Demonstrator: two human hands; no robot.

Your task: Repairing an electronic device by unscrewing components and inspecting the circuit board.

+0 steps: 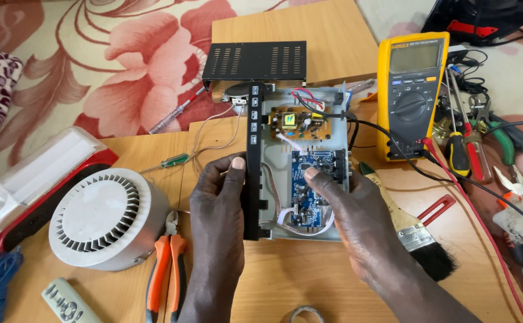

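Blue circuit board (311,182), hands (222,185) gripping casing (252,179)

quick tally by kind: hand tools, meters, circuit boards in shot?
Screwdrivers: 4 (clear, green, two red)
Pliers: 2 (orange, green)
Brush: 1
Multimeter: 1
Boards: 2 (tan, blue)
Total: 10

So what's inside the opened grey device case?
Inside the grey case sit a brown circuit board at the far end and a blue circuit board nearer, with a white ribbon cable. The right hand covers the blue board's near right corner.
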